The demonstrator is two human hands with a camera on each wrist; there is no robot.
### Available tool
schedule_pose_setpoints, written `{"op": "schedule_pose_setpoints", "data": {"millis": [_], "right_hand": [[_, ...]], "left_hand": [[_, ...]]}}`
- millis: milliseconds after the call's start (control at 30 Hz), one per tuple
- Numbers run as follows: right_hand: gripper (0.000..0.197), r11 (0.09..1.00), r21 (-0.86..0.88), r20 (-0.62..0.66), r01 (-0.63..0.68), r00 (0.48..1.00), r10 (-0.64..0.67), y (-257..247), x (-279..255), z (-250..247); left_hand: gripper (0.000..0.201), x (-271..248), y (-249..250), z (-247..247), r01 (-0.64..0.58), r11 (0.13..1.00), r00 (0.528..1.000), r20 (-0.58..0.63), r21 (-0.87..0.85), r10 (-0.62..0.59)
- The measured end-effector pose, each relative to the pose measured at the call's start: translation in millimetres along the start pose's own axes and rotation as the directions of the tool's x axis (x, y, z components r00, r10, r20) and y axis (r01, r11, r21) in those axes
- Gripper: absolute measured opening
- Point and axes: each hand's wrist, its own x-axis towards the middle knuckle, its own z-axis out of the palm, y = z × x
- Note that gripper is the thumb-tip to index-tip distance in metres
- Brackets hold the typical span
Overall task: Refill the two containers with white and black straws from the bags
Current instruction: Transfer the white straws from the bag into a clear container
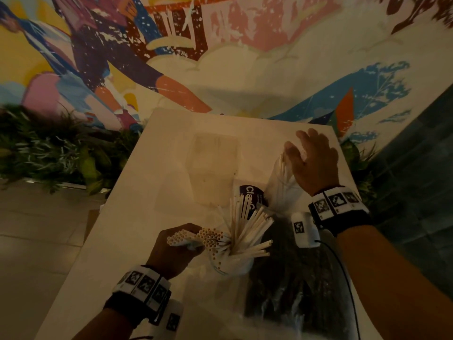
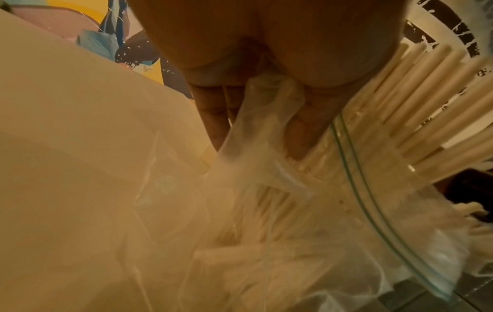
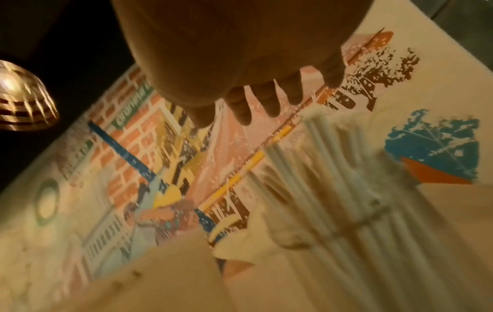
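My left hand (image 1: pixel 177 244) grips a clear zip bag (image 2: pixel 256 130) of white straws (image 1: pixel 247 231) near the table's front; the straws fan out of its mouth toward the right. In the left wrist view my thumb and fingers (image 2: pixel 301 130) pinch the bag's film against the straws (image 2: pixel 426 101). My right hand (image 1: pixel 307 153) hovers with spread fingers over a clear holder (image 1: pixel 282 177) that has a few white straws in it. The fingers (image 3: pixel 266 101) are straight above those blurred straws (image 3: pixel 306 168) and hold nothing. A bag of black straws (image 1: pixel 294 278) lies under my right wrist.
The white table (image 1: pixel 171 168) runs away from me to a painted mural wall. A container with a purple label (image 1: pixel 252 195) stands behind the fanned straws. Green plants (image 1: pixel 49 148) line the table's left side. A hanging lamp (image 3: pixel 24 99) shows in the right wrist view.
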Motion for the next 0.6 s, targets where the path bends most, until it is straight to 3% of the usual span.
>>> {"op": "schedule_pose_setpoints", "data": {"millis": [67, 133, 200, 233, 267, 300, 333, 367, 400, 467, 600], "right_hand": [[0.044, 0.967, 0.251, -0.15, 0.037, 0.989, 0.001, -11, -19, -19], [0.032, 0.947, 0.321, -0.029, -0.028, 0.999, 0.04, -11, -45, -28], [0.044, 0.926, 0.369, 0.202, -0.077, 0.979, 0.001, -5, -73, -30], [0.057, 0.897, 0.423, 0.357, -0.133, 0.933, -0.03, -3, -86, -30], [0.074, 0.874, 0.436, 0.531, -0.214, 0.845, -0.058, -2, -98, -29], [0.091, 0.884, 0.384, 0.684, -0.265, 0.725, -0.08, -2, -109, -25], [0.109, 0.916, 0.307, 0.781, -0.257, 0.618, -0.088, -4, -119, -20], [0.122, 0.938, 0.252, 0.829, -0.237, 0.554, -0.083, -6, -128, -11], [0.132, 0.943, 0.237, 0.84, -0.232, 0.537, -0.079, -8, -135, -2], [0.138, 0.911, 0.304, 0.821, -0.279, 0.562, -0.101, -17, -137, 10], [0.111, 0.866, 0.428, 0.787, -0.258, 0.577, -0.217, -42, -119, 22]], "left_hand": [[0.03, 0, -1, 0, 0.01, 1.0, 1.0, 0.001, 0.011, -0.01], [0.032, 0, 0, -1, 0.01, 1.0, 1.0, 0.003, 0.009, -0.01], [0.028, 0, -2, -2, 0.002, 1.0, 1.0, -0.001, -0.025, -0.002], [0.027, 0, -1, -2, -0.004, 0.999, 1.0, -0.003, -0.034, 0.004], [0.025, 0, 0, -3, -0.01, 0.999, 1.0, -0.002, -0.037, 0.01], [0.025, 1, 1, -3, -0.017, 0.999, 1.0, 0.0, -0.043, 0.017], [0.025, 1, 0, -3, -0.021, 0.999, 1.0, 0.005, -0.048, 0.021], [0.025, 2, 0, -3, -0.026, 0.998, 1.0, 0.009, -0.051, 0.027], [0.025, 3, 0, -3, -0.027, 0.998, 1.0, 0.012, -0.056, 0.028], [0.025, 4, 1, -3, -0.02, 0.998, 0.999, 0.024, -0.067, 0.022], [0.027, 7, 0, -4, -0.031, 0.999, 0.998, 0.05, 0.01, 0.03]]}}
